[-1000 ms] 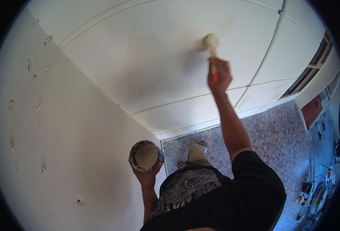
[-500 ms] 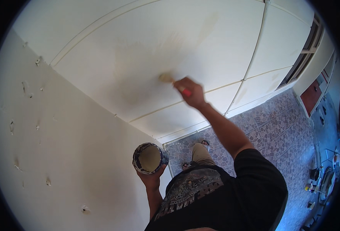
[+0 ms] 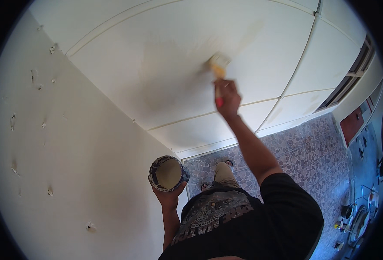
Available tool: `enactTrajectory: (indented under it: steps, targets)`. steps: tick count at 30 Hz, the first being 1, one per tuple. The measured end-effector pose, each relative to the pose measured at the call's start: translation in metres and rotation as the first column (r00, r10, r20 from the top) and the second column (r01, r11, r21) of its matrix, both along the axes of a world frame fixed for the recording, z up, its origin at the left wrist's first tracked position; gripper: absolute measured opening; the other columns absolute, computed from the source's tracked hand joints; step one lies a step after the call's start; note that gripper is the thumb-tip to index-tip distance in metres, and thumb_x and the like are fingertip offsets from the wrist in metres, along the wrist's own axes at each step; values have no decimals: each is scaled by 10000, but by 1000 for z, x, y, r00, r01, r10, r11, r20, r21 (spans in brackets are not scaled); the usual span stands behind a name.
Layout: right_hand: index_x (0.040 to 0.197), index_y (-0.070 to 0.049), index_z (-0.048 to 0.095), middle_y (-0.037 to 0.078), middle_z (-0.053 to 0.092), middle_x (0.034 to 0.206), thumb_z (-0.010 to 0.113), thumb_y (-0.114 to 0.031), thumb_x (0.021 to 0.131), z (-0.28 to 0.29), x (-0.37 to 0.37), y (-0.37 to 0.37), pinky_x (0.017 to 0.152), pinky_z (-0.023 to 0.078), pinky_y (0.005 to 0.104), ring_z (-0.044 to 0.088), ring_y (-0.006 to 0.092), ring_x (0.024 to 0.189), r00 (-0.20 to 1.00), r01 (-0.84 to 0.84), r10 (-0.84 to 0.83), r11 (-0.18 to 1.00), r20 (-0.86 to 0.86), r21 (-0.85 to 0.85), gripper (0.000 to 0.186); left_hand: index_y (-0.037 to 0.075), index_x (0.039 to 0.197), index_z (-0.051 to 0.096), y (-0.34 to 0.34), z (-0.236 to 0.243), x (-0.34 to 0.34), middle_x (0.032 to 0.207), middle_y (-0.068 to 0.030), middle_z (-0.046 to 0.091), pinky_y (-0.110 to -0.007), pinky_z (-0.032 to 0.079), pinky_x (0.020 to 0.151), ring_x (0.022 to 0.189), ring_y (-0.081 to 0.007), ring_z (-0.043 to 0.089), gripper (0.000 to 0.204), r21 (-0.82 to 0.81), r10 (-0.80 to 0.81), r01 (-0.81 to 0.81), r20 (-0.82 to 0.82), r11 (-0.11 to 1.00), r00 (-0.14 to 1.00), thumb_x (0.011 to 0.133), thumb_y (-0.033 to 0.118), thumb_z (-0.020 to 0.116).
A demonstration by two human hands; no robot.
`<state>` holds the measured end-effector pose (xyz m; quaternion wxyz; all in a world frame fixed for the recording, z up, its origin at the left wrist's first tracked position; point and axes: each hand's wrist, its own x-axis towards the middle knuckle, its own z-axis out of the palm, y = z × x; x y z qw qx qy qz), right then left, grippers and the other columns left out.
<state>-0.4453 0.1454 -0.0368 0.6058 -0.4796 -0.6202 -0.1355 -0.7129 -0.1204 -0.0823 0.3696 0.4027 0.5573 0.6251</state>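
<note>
My right hand (image 3: 228, 97) is closed around the handle of a paintbrush (image 3: 219, 65), which has a red tip at its lower end. The brush's wide, pale bristles are at the white panelled wall (image 3: 174, 82) ahead, near a faint beige patch; some motion blurs the brush. Low and to the left, my left hand (image 3: 169, 197) grips a round paint pot (image 3: 150, 175) from below and the side. Pale cream paint (image 3: 168, 174) shows inside the pot, and dark and white smears cover its outside.
On the left a second white wall (image 3: 113, 173) carries several chipped holes. Stone-patterned tiles (image 3: 304, 147) make up the floor, where my sandalled feet stand. A window (image 3: 347, 80) and a red-brown panel (image 3: 352, 121) are at the right. Cluttered items, including a metal rack (image 3: 360, 216), lie far right.
My right hand has swept the brush up and to the right across the wall, its bristles now pointing upward. My left hand keeps the pot in nearly the same place.
</note>
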Motion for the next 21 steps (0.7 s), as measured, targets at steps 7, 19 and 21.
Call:
enactTrajectory:
  steps: [7, 19, 21]
  targets:
    - [1055, -173, 784, 51, 725, 1071, 746, -104, 921, -48, -73, -39, 687, 605, 416, 738, 275, 785, 872, -450, 490, 814, 17, -368, 155, 30, 1410, 474, -4, -1, -1, 1331, -130, 637, -426, 553, 1069, 1232, -264, 641, 1022, -19, -38, 38, -29, 999, 999, 537, 4, 1005]
    - [978, -68, 774, 68, 773, 972, 776, 25, 908, 116, 78, -13, 800, 589, 341, 747, 211, 896, 994, -93, 105, 966, -37, 242, 117, 38, 1421, 447, -1, -10, -4, 1338, -140, 630, -438, 542, 1078, 1245, -276, 635, 1037, 78, -30, 30, -6, 996, 1000, 559, 72, 1020]
    - [1041, 11, 718, 130, 746, 1102, 756, 11, 947, 120, 82, -18, 839, 612, 316, 744, 201, 948, 948, -35, 110, 968, -298, 248, 102, 40, 1425, 442, 2, -6, -4, 1338, -138, 628, -435, 540, 1078, 1247, -275, 633, 1047, 73, -21, 22, -3, 997, 1000, 555, 80, 1024]
